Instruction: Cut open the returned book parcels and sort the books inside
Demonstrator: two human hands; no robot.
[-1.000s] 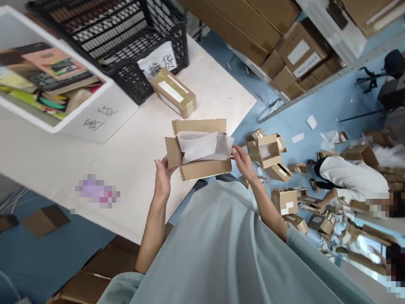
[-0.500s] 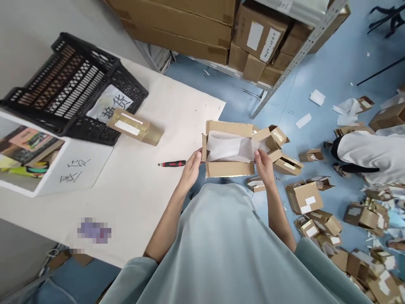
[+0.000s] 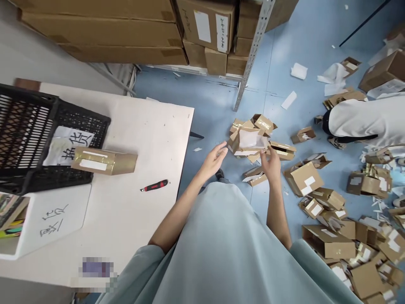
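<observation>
My left hand (image 3: 215,160) is open, fingers stretched out, over the floor beyond the table's edge. My right hand (image 3: 271,164) is also open with nothing in it, its fingers a little bent. Between and beyond the hands is an open cardboard box (image 3: 233,144) with white wrapping (image 3: 249,138) inside. It appears below the hands, over other opened boxes; I cannot tell whether it rests on them. To the left, a red and black utility knife (image 3: 155,185) lies on the white table (image 3: 126,219).
A taped box (image 3: 122,162) lies against a black crate (image 3: 79,122), beside a white bin (image 3: 60,215). Shelving with cartons (image 3: 205,29) stands at the back. Several opened boxes (image 3: 329,240) and paper scraps (image 3: 299,71) litter the floor. A person in white (image 3: 363,122) bends at right.
Both hands have let go of the open box, which has dropped away toward the boxes on the floor. My hands have spread slightly apart. The view has shifted to the right.
</observation>
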